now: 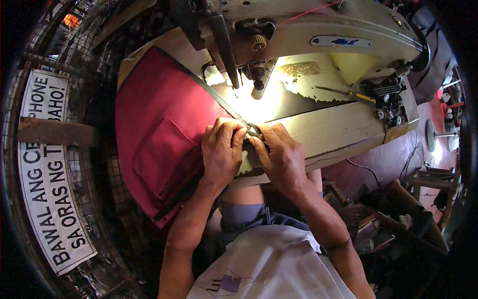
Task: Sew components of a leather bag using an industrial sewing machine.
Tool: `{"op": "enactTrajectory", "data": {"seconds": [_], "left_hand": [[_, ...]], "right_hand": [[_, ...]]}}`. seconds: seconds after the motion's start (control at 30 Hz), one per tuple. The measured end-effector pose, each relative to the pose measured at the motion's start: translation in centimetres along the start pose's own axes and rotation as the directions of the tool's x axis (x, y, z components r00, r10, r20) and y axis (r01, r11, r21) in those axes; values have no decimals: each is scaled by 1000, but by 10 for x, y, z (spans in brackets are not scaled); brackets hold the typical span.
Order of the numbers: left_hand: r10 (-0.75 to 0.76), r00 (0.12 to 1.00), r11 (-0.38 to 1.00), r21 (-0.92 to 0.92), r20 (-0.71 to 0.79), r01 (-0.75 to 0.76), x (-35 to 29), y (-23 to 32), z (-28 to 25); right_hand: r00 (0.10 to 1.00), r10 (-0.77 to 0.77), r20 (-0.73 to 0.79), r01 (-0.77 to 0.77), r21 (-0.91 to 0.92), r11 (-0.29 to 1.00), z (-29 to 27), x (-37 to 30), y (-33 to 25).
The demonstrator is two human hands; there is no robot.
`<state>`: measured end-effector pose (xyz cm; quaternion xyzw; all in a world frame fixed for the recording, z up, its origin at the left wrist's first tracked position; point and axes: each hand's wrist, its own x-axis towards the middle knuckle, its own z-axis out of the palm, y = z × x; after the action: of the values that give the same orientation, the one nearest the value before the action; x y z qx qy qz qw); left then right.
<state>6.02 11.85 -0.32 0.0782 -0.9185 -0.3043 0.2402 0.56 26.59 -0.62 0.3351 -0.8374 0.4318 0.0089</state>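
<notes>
Just in front of the sewing machine's (298, 30) brightly lit needle area, both hands meet over the edge of the pale worktable (343, 124). The left hand (221, 149) pinches the near end of a grey-green strip (219, 97) between thumb and forefinger, and the right hand (282, 154) grips it just beside, fingertips nearly touching the left ones. The strip slants up and left along the edge of a red fabric panel (154, 109), which lies left of the needle and hangs over the table's side. Right of the needle rest a yellow-handled tool (361, 97) and, near it, some bobbins (388, 117).
</notes>
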Motion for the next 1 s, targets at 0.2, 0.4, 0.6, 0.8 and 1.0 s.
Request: {"op": "enactTrajectory", "data": {"seconds": [0.2, 0.4, 0.6, 0.8, 1.0], "left_hand": [[102, 994, 995, 5, -37, -102, -2, -2, 3], [112, 993, 993, -20, -20, -113, 0, -2, 3], [428, 901, 894, -177, 70, -411, -40, 30, -7], [529, 695, 843, -391, 486, -369, -59, 75, -38], [121, 974, 981, 127, 190, -147, -16, 2, -83]], "right_hand": [[994, 108, -22, -108, -1, 994, 5, 1, -6], [1000, -15, -14, 14, -33, 999, 4, -5, 8], [978, 149, -146, -147, 24, 989, -33, -11, 25], [966, 125, -228, -135, -31, 990, -37, -11, 33], [970, 146, -194, -169, -109, 979, -38, -17, 17]]}}
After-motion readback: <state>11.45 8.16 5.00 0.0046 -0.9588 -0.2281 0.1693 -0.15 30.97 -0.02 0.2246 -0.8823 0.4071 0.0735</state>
